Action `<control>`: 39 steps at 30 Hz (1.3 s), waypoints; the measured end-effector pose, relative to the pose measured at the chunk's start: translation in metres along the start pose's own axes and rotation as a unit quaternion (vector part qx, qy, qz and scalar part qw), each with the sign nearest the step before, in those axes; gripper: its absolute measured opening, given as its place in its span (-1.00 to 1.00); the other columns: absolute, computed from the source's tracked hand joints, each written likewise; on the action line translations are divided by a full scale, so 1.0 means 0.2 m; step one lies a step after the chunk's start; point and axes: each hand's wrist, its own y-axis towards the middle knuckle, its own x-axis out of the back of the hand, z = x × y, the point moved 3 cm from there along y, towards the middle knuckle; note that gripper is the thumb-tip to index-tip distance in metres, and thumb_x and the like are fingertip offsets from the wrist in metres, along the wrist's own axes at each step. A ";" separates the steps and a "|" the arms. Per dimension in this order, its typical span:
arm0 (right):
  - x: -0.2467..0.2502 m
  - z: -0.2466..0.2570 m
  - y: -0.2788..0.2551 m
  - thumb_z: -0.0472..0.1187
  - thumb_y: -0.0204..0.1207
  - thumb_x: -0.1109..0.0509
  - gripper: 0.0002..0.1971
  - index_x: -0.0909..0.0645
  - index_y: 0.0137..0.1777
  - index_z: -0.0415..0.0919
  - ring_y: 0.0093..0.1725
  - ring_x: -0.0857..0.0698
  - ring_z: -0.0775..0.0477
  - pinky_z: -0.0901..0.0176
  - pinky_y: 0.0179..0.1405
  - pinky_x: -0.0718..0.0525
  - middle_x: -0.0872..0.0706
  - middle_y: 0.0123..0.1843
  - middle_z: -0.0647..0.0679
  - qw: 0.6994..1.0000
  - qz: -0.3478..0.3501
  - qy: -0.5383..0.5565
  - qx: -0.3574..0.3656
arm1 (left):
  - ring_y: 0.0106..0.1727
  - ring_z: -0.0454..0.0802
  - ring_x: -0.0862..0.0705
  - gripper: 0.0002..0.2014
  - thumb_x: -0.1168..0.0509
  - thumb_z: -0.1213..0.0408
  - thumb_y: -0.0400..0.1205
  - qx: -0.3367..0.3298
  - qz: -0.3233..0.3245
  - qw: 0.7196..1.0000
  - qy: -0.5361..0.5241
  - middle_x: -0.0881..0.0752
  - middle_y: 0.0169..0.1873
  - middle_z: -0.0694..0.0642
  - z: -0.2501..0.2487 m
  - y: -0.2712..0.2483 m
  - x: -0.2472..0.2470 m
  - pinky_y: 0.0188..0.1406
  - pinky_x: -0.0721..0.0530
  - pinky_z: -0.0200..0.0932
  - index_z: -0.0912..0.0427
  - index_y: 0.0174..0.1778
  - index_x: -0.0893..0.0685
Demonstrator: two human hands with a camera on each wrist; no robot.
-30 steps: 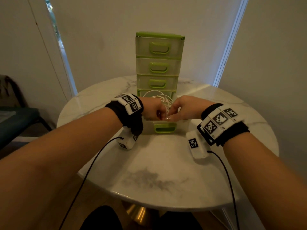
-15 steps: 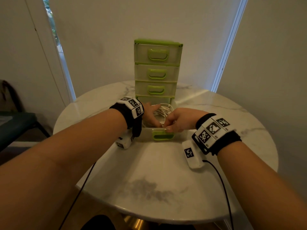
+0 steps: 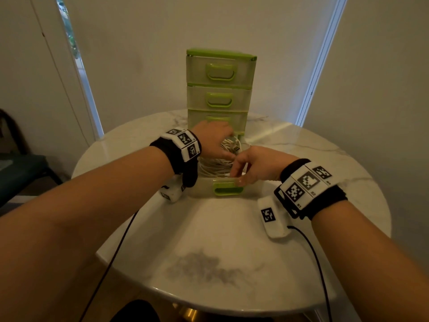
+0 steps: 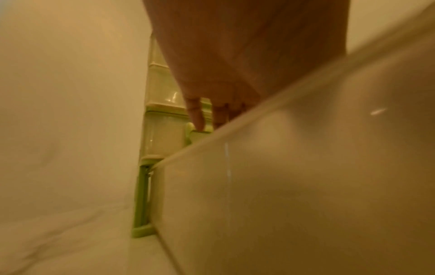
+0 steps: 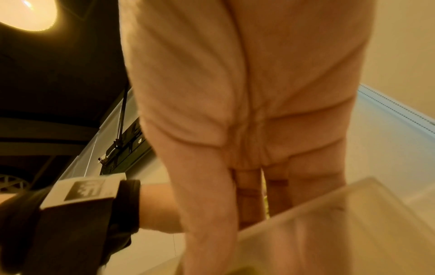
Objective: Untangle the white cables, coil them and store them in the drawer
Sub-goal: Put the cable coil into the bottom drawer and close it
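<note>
The white cables [image 3: 214,167] lie as a coil inside the pulled-out bottom drawer [image 3: 201,192] of the green drawer unit [image 3: 219,73]. My left hand [image 3: 217,140] reaches over the back of the coil, fingers [image 4: 197,116] pointing straight down onto it. At the front, my right hand [image 3: 242,167] hangs over the drawer's front rim beside the green handle [image 3: 228,189], and its fingers [image 5: 249,201] point down behind the translucent front wall [image 5: 341,223]. The fingertips of both hands are hidden inside the drawer.
The unit stands at the back of a round marble table [image 3: 220,240], its three upper drawers pushed in. Black wires run from both wrist bands off the near edge. A dark chair [image 3: 21,173] stands to the left, walls close behind.
Both hands pinched the coil above the drawer a second ago, then lowered it in. Now the left hand has moved back over the coil and the right hand's fingers have straightened at the front rim.
</note>
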 end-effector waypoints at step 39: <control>0.09 -0.19 0.10 -0.45 0.54 -0.18 -0.60 -0.62 0.32 -0.19 0.44 -0.47 -0.18 0.09 0.42 -0.38 -0.51 0.45 -0.16 0.984 -0.137 -0.062 -0.092 | 0.42 0.23 -0.50 -0.55 -0.22 0.32 0.65 0.272 -0.032 0.871 -0.408 -0.51 0.44 0.26 0.17 -0.19 -0.08 0.30 -0.49 -0.09 0.31 0.48 -0.44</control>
